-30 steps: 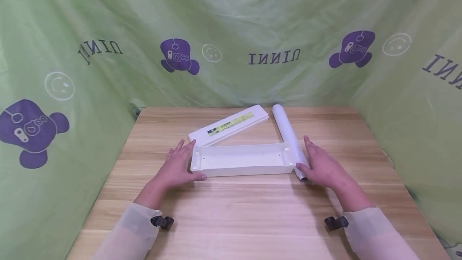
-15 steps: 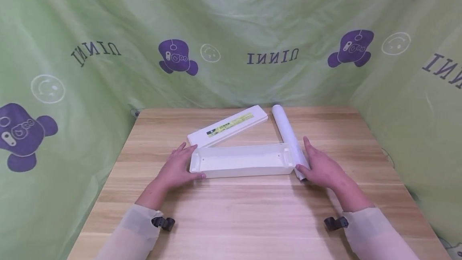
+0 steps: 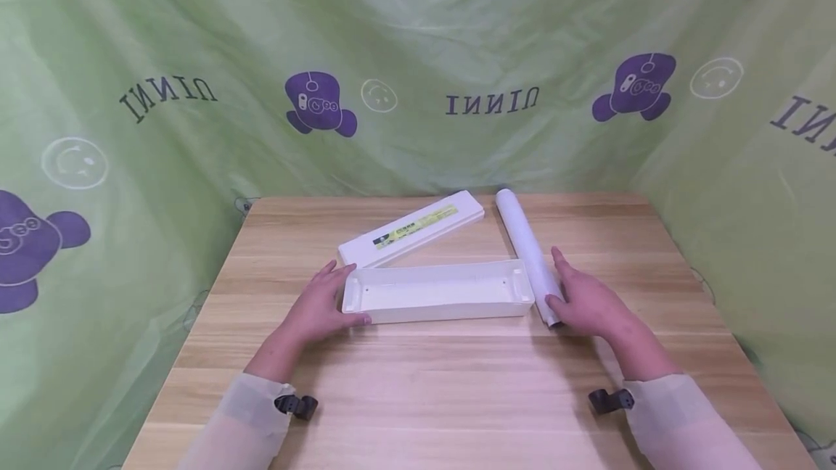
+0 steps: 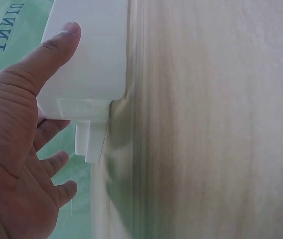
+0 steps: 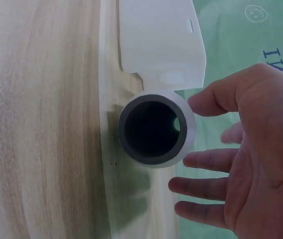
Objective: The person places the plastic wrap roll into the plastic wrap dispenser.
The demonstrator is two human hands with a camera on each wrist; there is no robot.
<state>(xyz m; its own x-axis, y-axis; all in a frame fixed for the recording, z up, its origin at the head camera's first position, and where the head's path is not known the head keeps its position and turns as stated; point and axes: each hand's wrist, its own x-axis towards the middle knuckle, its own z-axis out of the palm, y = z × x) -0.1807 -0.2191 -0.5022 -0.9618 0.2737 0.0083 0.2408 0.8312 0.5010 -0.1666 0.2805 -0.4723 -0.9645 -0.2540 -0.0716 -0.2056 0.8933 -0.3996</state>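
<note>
The left hand (image 3: 318, 303) held the left end of the open white box (image 3: 451, 310): its thumb lay along the near wall, its index finger reached the far left corner, and the other fingers stood apart from one another. The box lay lengthwise across the wooden table (image 3: 431, 397), its open side up.

The right hand (image 3: 588, 299) was at the near end of the white roll (image 3: 527, 252). Its fingers were wide, fairly straight, and set along the roll's right side, with the thumb tip touching its surface (how firmly, I could not tell). The roll slanted from far left to near right, just beside the box's right end; its near end showed a dark, hollow core (image 5: 121, 129).

Beyond the box, a labelled white lid (image 3: 411, 229) lay at an angle, its left end close to the box's far wall and its right end farther back, near the roll's far end. A green curtain (image 3: 418, 13) with purple figures hung behind the table and along both sides.
</note>
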